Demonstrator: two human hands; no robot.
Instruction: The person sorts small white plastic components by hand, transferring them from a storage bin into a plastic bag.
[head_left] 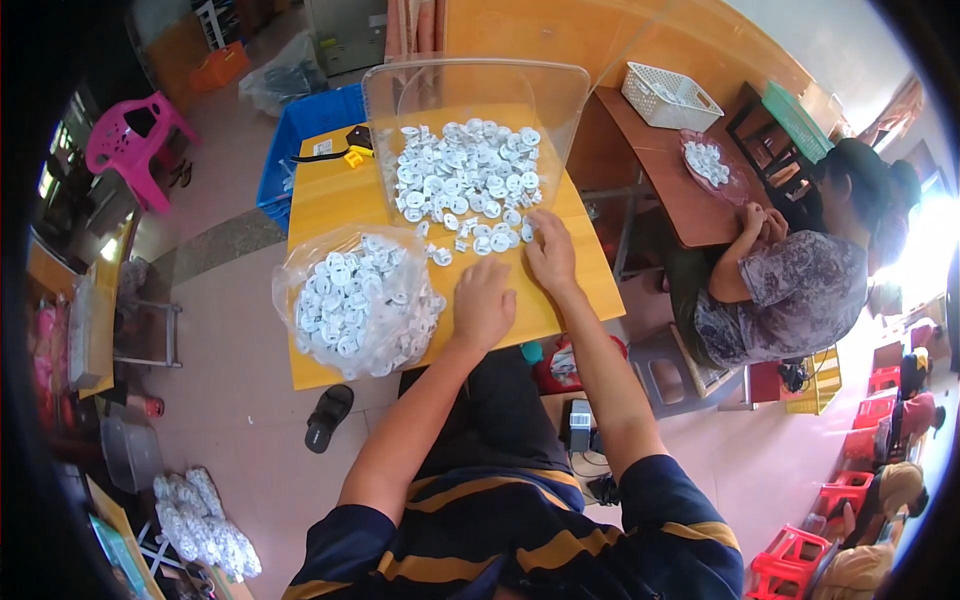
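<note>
Small round white plastic pieces (pixel 465 165) lie heaped in a clear plastic bin (pixel 577 105) lying with its open side toward me on a yellow table (pixel 590 265). Loose pieces spill out at its mouth. My left hand (pixel 484 305) rests just in front of them, palm down, its fingers lying forward and its thumb apart. Farther right, my right hand (pixel 551 255) reaches the edge of the spill, fingers stretched out; one white piece lies beside its fingertips. Left of my left hand, a clear plastic bag (pixel 290 290) holds many more of these pieces.
A blue crate (pixel 275 180) stands by the table's left edge, near a black strap and yellow clips (pixel 357 156). At right, a co-worker (pixel 800 280) sits at a brown table (pixel 700 225) with a white basket (pixel 670 97) and a dish of white pieces (pixel 718 186).
</note>
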